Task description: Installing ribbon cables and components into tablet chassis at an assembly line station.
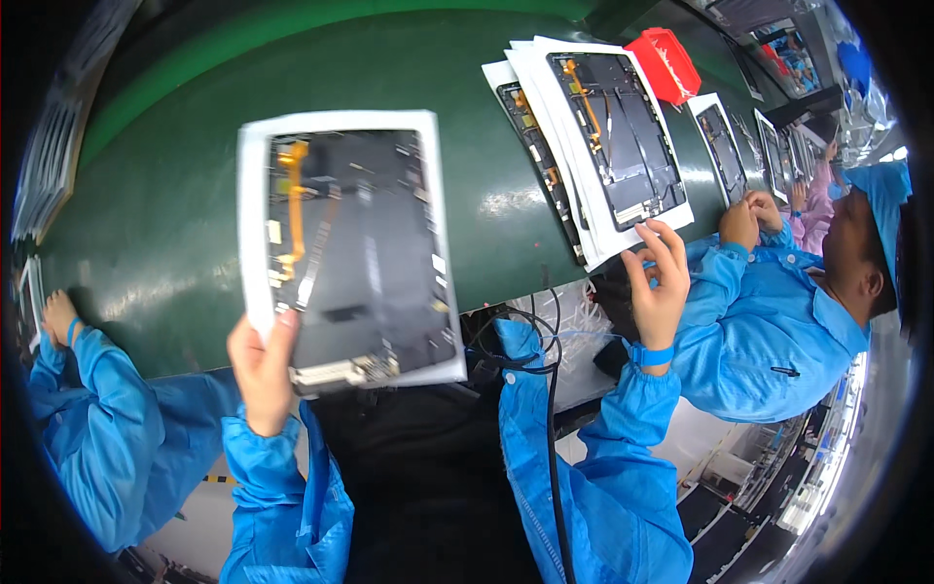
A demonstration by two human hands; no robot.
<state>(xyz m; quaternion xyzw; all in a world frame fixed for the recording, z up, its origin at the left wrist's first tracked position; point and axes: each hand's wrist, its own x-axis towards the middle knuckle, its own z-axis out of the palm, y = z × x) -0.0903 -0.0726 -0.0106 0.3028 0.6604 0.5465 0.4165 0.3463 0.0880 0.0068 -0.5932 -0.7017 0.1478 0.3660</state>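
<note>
My left hand grips the lower left corner of an opened tablet housing in a white foam tray, thumb on top. Inside the black housing an orange flex cable runs down the left side. The unit is tilted and held up in front of me. On the right stands a stack of similar white trays, with another opened tablet on top. My right hand is beside the stack's near edge, fingers apart and bent; whether a fingertip touches the tray I cannot tell.
The green table stretches ahead. A red bin sits behind the stack. Co-workers in blue sit on both sides; the right one's hands work at another tablet. Black cables hang at the table's near edge.
</note>
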